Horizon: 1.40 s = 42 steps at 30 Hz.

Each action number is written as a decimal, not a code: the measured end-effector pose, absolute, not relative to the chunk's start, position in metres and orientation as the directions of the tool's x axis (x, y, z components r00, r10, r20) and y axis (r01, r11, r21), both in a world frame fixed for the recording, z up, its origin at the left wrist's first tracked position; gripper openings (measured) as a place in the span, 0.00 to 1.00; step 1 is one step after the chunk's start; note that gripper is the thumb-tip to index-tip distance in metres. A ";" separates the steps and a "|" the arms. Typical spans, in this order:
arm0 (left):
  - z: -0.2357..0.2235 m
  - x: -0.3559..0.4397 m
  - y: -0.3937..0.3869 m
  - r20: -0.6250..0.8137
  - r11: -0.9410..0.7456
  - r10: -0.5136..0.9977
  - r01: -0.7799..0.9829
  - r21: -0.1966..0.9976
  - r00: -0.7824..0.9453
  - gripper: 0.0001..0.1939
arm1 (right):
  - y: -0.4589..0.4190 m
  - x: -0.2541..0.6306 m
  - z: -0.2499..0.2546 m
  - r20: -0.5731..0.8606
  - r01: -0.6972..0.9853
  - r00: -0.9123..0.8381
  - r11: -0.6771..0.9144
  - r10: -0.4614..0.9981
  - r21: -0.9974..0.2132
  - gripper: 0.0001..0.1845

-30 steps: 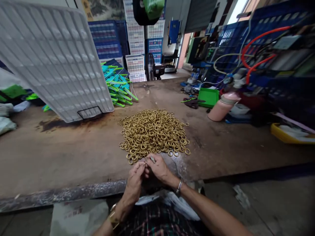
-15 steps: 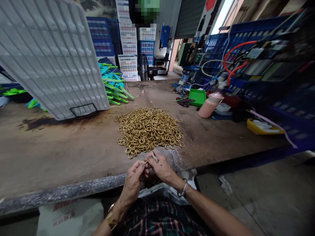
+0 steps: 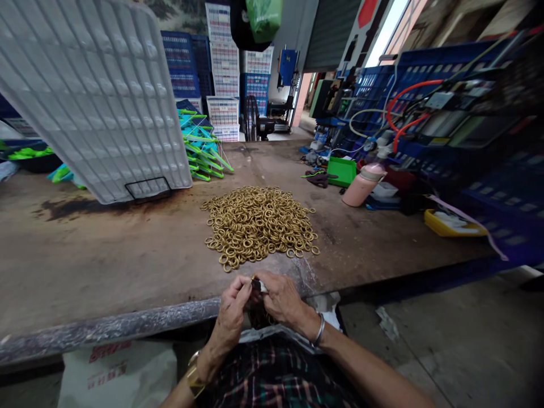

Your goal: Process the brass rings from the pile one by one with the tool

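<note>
A heap of gold rings lies on the brown table, just beyond my hands. At the table's front edge my left hand is closed in a pinch, with a gold ring seen edge-on between the fingertips of both hands. My right hand is closed around a small pale grey tool, most of it hidden by the fingers; its kind does not show. The hands nearly touch at the fingertips. Below them, over my lap, a dark opening holds a few rings, partly hidden.
A ribbed grey plastic tray leans at left, beside green and blue hangers. To the right stand a pink bottle, a green tray and a yellow tray. A white sack sits under the table edge.
My right hand has turned, so the tool's dark tip no longer points up and away. The fingertips of both hands stay close together. The view has shifted slightly.
</note>
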<state>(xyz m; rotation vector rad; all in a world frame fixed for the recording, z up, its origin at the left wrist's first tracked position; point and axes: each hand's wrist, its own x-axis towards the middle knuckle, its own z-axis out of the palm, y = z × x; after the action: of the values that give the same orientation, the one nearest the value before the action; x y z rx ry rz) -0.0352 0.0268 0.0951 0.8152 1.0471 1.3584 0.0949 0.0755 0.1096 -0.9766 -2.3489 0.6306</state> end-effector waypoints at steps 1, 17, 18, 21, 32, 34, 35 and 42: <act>0.096 -0.035 0.026 -0.120 0.085 0.990 -0.362 0.928 -0.075 0.13 | 0.075 0.095 0.110 0.275 0.515 -0.600 0.625 0.752 -0.586 0.14; 0.112 -0.033 0.013 -0.048 0.060 0.997 -0.265 0.962 0.055 0.16 | 0.095 0.105 0.097 -0.024 0.769 -0.563 0.513 0.826 -0.381 0.13; 0.114 -0.031 0.013 -0.073 0.093 0.995 -0.326 0.941 0.074 0.16 | 0.100 0.106 0.095 -0.019 0.793 -0.537 0.497 0.843 -0.353 0.14; 0.113 -0.029 0.016 -0.221 0.196 0.975 -0.559 0.806 0.024 0.17 | 0.118 0.101 0.091 0.074 0.797 -0.508 0.501 0.858 -0.336 0.17; 0.094 -0.051 0.024 -0.453 0.269 0.891 -0.839 0.473 0.030 0.13 | 0.160 0.064 0.096 0.084 0.768 -0.578 0.576 0.812 -0.282 0.17; 0.090 -0.052 0.027 -0.468 0.291 0.881 -0.859 0.421 0.069 0.10 | 0.160 0.062 0.096 0.068 0.782 -0.577 0.575 0.814 -0.239 0.14; 0.089 -0.053 0.028 -0.472 0.298 0.878 -0.866 0.402 0.083 0.09 | 0.160 0.061 0.096 0.065 0.790 -0.573 0.572 0.817 -0.223 0.13; 0.086 -0.053 0.037 -0.520 0.311 0.854 -0.826 0.470 0.026 0.12 | 0.165 0.069 0.089 0.138 0.751 -0.582 0.594 0.802 -0.287 0.13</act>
<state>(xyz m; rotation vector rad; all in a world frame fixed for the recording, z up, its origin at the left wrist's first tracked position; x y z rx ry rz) -0.0533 0.0369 0.0865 0.0404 0.8370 1.2988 0.0692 0.1654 0.0885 -1.2784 -2.5715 0.2875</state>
